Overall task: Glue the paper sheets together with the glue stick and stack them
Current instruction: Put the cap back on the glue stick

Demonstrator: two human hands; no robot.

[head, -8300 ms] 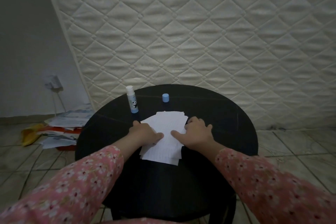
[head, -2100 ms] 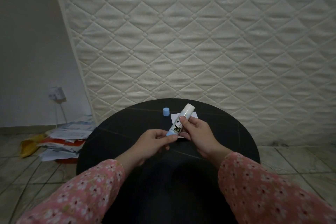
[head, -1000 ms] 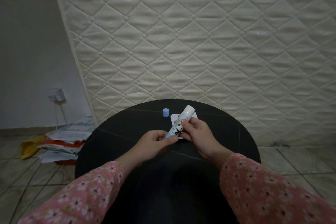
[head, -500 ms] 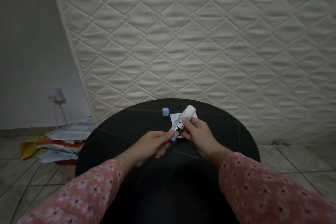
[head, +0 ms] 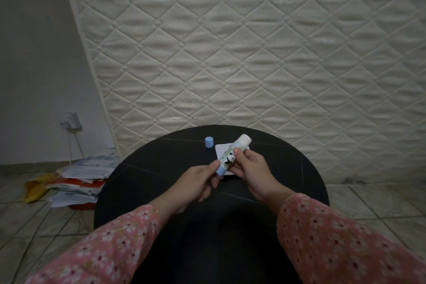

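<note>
A white glue stick (head: 232,154) with a panda picture and a blue base is held slanted above the round black table (head: 156,168). My right hand (head: 250,169) grips its body. My left hand (head: 196,181) pinches the blue base between thumb and fingers. The stick's white glue end points up and away, uncapped. Its blue cap (head: 209,142) stands on the table at the far side. A small stack of white paper sheets (head: 223,149) lies on the table behind the stick, partly hidden by it and my right hand.
A quilted mattress (head: 253,41) leans against the wall right behind the table. On the tiled floor to the left lies a heap of papers (head: 78,177) with a yellow object, below a wall socket (head: 70,120) with a cable.
The spread sheets from the earliest frame lie as a small stack at the far side. Both hands took up the glue stick; in the last second my left fingers shifted slightly on its base.
</note>
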